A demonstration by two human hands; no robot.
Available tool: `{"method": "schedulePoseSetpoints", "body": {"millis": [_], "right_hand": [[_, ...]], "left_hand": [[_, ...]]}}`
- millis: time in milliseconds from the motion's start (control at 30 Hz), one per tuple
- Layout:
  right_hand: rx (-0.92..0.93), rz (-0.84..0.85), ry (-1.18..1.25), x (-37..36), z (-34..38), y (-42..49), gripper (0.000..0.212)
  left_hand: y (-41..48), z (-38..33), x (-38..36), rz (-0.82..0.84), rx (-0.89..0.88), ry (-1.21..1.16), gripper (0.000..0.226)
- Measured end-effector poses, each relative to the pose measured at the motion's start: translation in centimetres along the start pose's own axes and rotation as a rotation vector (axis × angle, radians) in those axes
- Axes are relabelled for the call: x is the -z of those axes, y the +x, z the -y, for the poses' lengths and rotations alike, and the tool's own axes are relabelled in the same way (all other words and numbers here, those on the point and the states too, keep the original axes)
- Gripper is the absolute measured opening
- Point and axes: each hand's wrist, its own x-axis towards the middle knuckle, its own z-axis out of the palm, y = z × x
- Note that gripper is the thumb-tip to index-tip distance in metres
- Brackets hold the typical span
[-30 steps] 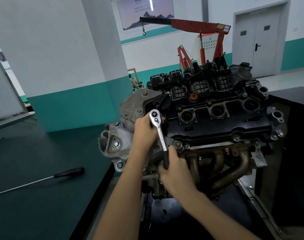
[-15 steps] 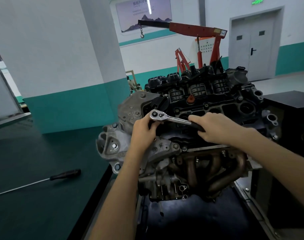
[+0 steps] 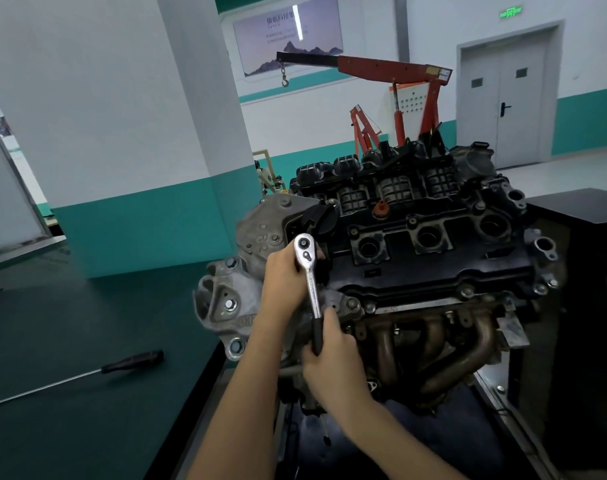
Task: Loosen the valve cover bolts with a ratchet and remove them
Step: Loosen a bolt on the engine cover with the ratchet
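I'm in a car repair workshop: a bare engine (image 3: 416, 268) sits out in the open before me, with a red engine hoist (image 3: 392, 67) and its hook standing behind it. A long screwdriver (image 3: 132, 362) lies on the dark green tabletop (image 3: 52, 327) to my left.

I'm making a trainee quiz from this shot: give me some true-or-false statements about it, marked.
1. The right hand grips the ratchet by its black handle. True.
2. A screwdriver lies on the green bench. True.
3. The left hand lies flat on the bench. False: it holds the ratchet's head at the engine.
4. The ratchet's handle points away from the person. False: it points toward them.
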Motion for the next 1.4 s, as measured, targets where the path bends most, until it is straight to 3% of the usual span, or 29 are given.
{"method": "schedulePoseSetpoints", "body": {"millis": [133,200,300,400,500,567,633,700,767,867,1000,1100,1200,1300,1400], "right_hand": [[0.117,0.189,-0.199,5.8,-1.5,1.8,0.029],[0.195,0.273,-0.367,9.8,-1.9,3.7,0.031],[0.345,0.258,-0.804,14.6,-1.1,7.6,0.039],[0.466,0.178,-0.962,16.1,-0.4,9.5,0.032],[0.358,0.111,-0.811,13.7,-1.8,7.0,0.031],[0.189,0.144,-0.423,10.1,-2.3,3.6,0.029],[0.08,0.13,-0.145,5.7,-1.8,1.1,0.026],[0.017,0.029,-0.044,1.7,-0.9,0.1,0.033],[-0.011,-0.017,0.043,-0.6,0.1,-0.4,0.041],[0.006,0.045,0.0,0.8,-0.3,0.0,0.043],[0.148,0.246,-0.243,8.6,-1.9,2.8,0.035],[0.25,0.287,-0.612,14.0,-1.7,7.0,0.042],[0.396,0.217,-0.88,15.6,-0.7,8.8,0.04],[0.313,0.114,-0.756,13.7,-1.6,6.4,0.035],[0.102,0.137,-0.238,7.7,-1.6,1.7,0.028]], "left_hand": [[-0.1,-0.3,0.4,-0.008,-0.098,-0.054,0.029],[-0.2,-0.3,0.4,0.038,-0.103,-0.05,0.027],[-0.1,-0.4,0.3,0.028,-0.083,0.007,0.018],[-0.2,-0.5,0.2,0.008,-0.058,0.021,0.013],[-0.2,-0.6,0.0,-0.037,-0.031,0.049,0.022],[-0.1,-0.7,-0.1,-0.044,-0.015,0.072,0.03],[0.0,-0.3,-0.2,-0.014,-0.016,0.086,0.016],[0.1,0.0,-0.2,-0.01,-0.003,0.065,0.015],[0.0,0.0,-0.2,-0.02,-0.003,0.038,0.027],[0.0,-0.2,0.0,-0.029,-0.029,0.014,0.035],[-0.1,-0.2,0.3,0.041,-0.1,0.002,0.024],[-0.1,-0.7,0.5,0.035,-0.134,0.045,0.021],[-0.2,-0.8,0.4,-0.013,-0.101,0.049,0.019],[-0.1,-0.7,0.1,-0.055,-0.044,0.08,0.015],[0.0,-0.4,-0.2,-0.063,-0.011,0.111,0.014]]}}
